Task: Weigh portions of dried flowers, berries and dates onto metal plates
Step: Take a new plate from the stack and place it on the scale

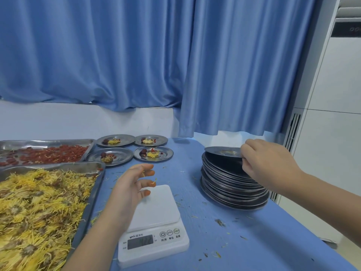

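scale [154, 222] bare under open, empty left hand [130, 190]; top plate [222, 151] pinched off stack [232, 182] by right hand [267, 167], stuck plates likely dragged along.

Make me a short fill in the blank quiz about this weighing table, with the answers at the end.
1. The right hand grips the top plate of the ____.
2. The scale platform holds ____ plates.
3. Behind the scale stand ____ filled plates.
4. The near tray holds yellow dried ____.

Answers: stack; no; four; flowers
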`<state>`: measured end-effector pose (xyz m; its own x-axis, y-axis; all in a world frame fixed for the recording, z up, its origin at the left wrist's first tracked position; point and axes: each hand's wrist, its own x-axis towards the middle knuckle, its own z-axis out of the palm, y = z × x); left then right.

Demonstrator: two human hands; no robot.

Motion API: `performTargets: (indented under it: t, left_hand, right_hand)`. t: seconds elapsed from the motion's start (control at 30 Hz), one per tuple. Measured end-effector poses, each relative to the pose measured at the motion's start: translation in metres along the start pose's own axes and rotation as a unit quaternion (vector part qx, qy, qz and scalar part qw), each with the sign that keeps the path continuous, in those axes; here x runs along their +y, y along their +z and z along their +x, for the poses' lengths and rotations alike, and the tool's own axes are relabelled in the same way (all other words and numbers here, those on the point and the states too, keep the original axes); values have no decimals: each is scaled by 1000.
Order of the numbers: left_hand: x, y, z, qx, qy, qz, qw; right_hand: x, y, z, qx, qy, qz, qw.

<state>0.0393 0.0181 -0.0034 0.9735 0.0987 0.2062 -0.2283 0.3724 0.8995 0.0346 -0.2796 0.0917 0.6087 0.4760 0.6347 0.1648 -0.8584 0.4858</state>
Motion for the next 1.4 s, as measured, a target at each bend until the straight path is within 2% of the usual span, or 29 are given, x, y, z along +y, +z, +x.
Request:
performTargets:
  t: [0.1,0.27,0.4,0.5,0.67,1.0,1.23,1.4]
  left_hand:
    - [3,-2,1,37,11,-12,999]
    - [10,-6,3,105,43,-44,993]
    - [18,-14,7,214,67,-61,973]
    - [23,-24,8,312,103,-60,943]
    - [30,-36,8,388,106,-75,913]
    - [28,-40,15,409,91,-66,906]
    - [25,-39,17,400,78,-56,912]
    - [22,-39,18,395,73,-42,915]
  right_hand:
    - [-5,-5,0,36,-20,18,999]
    - [-27,-12,1,144,-89,79,982]
    - [-63,-18,3,194,-142,136,961]
    - [-88,-17,4,202,-166,166,951]
    - [-122,0,2,201,-196,198,939]
    - [-158,23,-11,178,-210,233,933]
    - [-153,37,-27,112,-203,263,936]
    - [-140,39,-44,107,-170,327,924]
